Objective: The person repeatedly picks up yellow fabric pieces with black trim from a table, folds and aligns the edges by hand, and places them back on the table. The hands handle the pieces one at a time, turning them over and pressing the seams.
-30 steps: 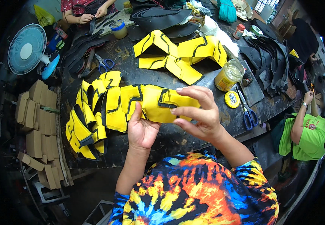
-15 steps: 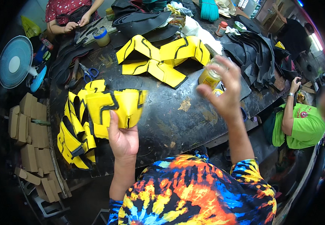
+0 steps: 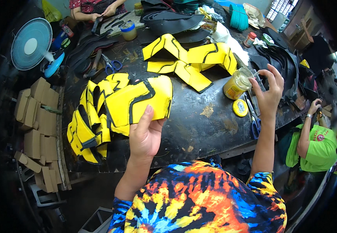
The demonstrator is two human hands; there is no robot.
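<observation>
The right hand (image 3: pixel 270 92), over a yellow, wavy-black-lined panel (image 3: pixel 160 91) a second earlier, had moved to the open, clear cylindrical jar with a yellow label (image 3: pixel 235 86), its fingers drawn together beside the rim. The panel, previously stretched out rightward, was bent down at its right end.

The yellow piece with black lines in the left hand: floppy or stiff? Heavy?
The yellow, black-lined sheet piece seems fairly stiff, standing up from the left hand without drooping. It may bend, though, since its right end looks curved. It's probably light: one hand holds it alone.
</observation>
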